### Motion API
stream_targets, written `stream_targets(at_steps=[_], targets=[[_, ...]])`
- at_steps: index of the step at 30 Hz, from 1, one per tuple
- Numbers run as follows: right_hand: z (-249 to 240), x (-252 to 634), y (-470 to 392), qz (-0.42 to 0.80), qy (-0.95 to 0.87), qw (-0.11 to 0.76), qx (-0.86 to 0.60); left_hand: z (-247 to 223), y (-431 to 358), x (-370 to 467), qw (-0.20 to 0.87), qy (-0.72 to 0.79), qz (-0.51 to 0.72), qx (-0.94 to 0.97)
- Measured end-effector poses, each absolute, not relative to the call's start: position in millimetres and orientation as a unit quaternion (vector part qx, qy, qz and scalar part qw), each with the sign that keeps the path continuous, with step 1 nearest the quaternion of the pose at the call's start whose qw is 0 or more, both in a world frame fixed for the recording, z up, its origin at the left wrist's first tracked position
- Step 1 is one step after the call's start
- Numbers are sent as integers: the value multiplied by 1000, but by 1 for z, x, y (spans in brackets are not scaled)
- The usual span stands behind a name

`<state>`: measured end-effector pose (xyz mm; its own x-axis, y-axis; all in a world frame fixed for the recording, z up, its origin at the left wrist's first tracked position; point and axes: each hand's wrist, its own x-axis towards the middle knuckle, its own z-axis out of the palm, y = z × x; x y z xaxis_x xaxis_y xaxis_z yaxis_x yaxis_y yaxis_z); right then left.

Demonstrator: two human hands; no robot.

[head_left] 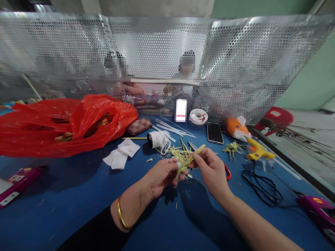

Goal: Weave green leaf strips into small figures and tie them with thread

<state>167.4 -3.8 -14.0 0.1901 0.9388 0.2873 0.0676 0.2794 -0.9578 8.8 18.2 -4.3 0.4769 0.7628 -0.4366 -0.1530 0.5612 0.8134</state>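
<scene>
Perforated metal panels [157, 45] — seemingly silvery — stand behind a blue table [86, 195].

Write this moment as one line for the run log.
left hand: holds green strips | right hand: fingers pinch one strip | nearby: white cord spool, dark-screened phone

Left fingers [172, 167] partly hide the green strips [199, 150]; the red bag [60, 122] is cut off.

brn pouch [139, 126] by red bag [119, 113], blk phone [215, 133] nr tissue pk [237, 129], red stool [285, 115] r.
</scene>
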Motion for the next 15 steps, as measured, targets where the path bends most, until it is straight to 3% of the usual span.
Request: stream_targets(at_steps=[5, 9, 15], targets=[[-13, 164, -6, 375, -503, 617, -475, -5, 18, 9, 780, 409, 302, 365], [-16, 166, -8, 390, -578, 573, -430, -6, 17, 9, 776, 413, 295, 374], [-16, 174, -10, 143, -774, 469, -400, -8, 18, 8, 787, 409, 293, 356]])
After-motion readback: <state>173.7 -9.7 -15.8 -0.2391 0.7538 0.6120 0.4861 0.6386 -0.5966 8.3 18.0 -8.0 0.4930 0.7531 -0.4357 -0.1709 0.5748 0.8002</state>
